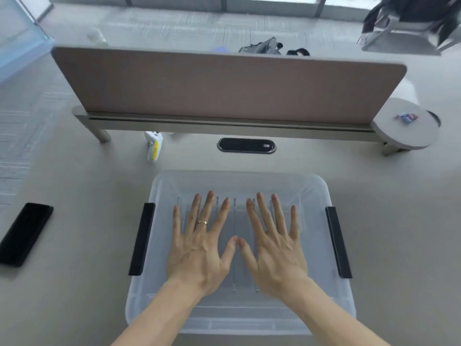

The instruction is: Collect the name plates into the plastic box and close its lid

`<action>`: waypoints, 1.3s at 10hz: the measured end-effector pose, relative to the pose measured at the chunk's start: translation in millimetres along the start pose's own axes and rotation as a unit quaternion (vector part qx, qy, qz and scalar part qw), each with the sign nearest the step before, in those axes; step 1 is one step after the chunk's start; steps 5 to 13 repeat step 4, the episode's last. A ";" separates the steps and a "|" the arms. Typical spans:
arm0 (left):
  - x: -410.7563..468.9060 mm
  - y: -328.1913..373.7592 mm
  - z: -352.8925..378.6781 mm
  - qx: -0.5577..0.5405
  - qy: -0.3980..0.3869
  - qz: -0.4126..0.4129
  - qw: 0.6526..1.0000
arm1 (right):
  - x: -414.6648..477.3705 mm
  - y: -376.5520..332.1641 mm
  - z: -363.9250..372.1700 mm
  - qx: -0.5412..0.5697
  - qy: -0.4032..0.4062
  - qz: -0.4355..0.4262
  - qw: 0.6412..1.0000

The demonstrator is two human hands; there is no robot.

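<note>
A translucent plastic box stands on the desk in front of me with its clear lid on top. Black latches sit at its left side and right side. My left hand and my right hand lie flat on the lid, palms down, fingers spread, thumbs almost touching at the middle. Through the lid I see faint upright clear name plates inside the box; their number is unclear.
A black phone lies at the left of the desk. A white and yellow controller and a black cable port sit beyond the box, before a pink divider panel. A small round shelf is at the right.
</note>
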State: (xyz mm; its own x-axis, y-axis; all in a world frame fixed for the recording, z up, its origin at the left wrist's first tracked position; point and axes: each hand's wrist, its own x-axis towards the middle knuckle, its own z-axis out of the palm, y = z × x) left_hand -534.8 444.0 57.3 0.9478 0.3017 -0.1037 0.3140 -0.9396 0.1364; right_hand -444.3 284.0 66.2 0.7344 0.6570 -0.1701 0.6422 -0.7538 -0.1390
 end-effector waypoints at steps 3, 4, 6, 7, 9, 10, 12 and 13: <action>8.7 2.7 -40.2 -0.020 -0.083 -0.011 0.996 | 3.6 0.8 -20.9 0.036 -0.038 0.006 0.999; 6.0 8.4 -69.8 -0.024 -0.089 -0.005 0.996 | -2.6 -3.2 -42.7 0.066 -0.065 -0.013 0.996; 6.0 8.4 -69.8 -0.024 -0.089 -0.005 0.996 | -2.6 -3.2 -42.7 0.066 -0.065 -0.013 0.996; 6.0 8.4 -69.8 -0.024 -0.089 -0.005 0.996 | -2.6 -3.2 -42.7 0.066 -0.065 -0.013 0.996; 6.0 8.4 -69.8 -0.024 -0.089 -0.005 0.996 | -2.6 -3.2 -42.7 0.066 -0.065 -0.013 0.996; 6.0 8.4 -69.8 -0.024 -0.089 -0.005 0.996 | -2.6 -3.2 -42.7 0.066 -0.065 -0.013 0.996; 6.0 8.4 -69.8 -0.024 -0.089 -0.005 0.996 | -2.6 -3.2 -42.7 0.066 -0.065 -0.013 0.996; 6.0 8.4 -69.8 -0.024 -0.089 -0.005 0.996 | -2.6 -3.2 -42.7 0.066 -0.065 -0.013 0.996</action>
